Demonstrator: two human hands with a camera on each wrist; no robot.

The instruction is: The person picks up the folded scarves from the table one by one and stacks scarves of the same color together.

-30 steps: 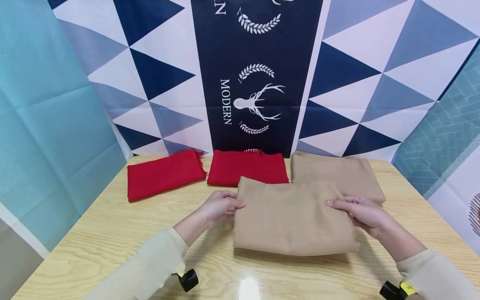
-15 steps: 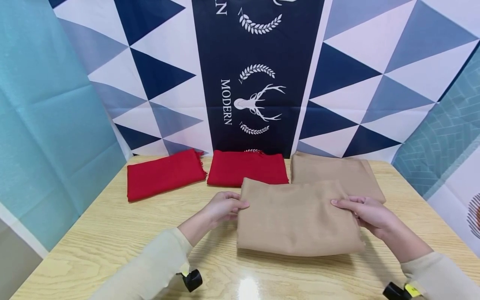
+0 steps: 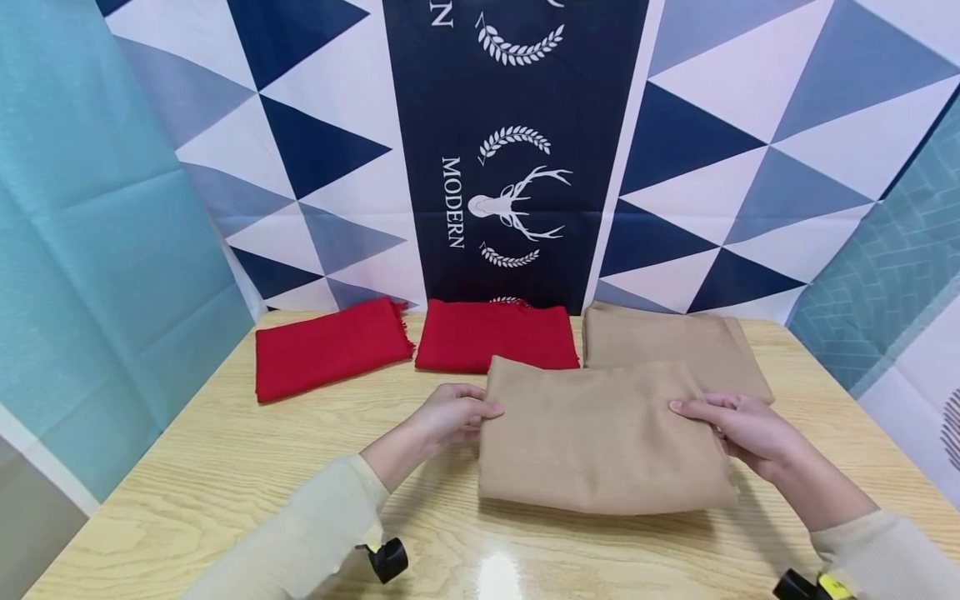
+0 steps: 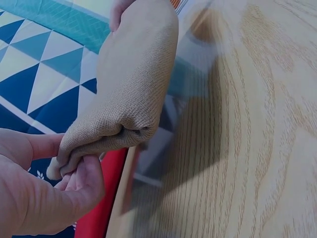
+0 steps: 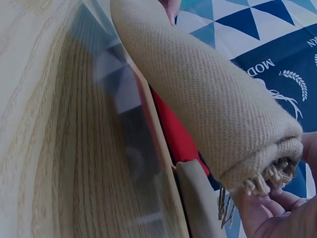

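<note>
1. The left hand (image 3: 450,417) pinches the left edge of a folded tan cloth (image 3: 600,433). The thumb is on top and the curled fingers (image 4: 74,183) are under the cloth.
2. The right hand (image 3: 742,429) pinches the right edge of the same cloth. The thumb lies on top and the fingers are tucked below.
3. The tan cloth is in the middle of the table (image 3: 225,467), close to the person. In the wrist views it is lifted a little off the wood, and a dark shadow lies under it.
4. The cloth is soft and thick, with a tiny woven pattern. It is folded into a fat rectangle with a rounded edge. Short, loose threads hang from the end by the right hand.
5. A second tan cloth (image 3: 675,346) lies folded behind it, on the right. The held cloth covers its front edge.
6. Two red cloths lie folded flat at the back of the table. One red cloth (image 3: 330,348) is on the left and the other red cloth (image 3: 495,335) is in the middle. They are near each other but do not touch.
7. The table is pale wood with wavy lines, and it is shiny at the front.
8. A curtain (image 3: 517,150) with blue, grey and white triangles and a white deer head hangs behind the table.
9. The sleeves (image 3: 300,542) are a pale cream colour.
</note>
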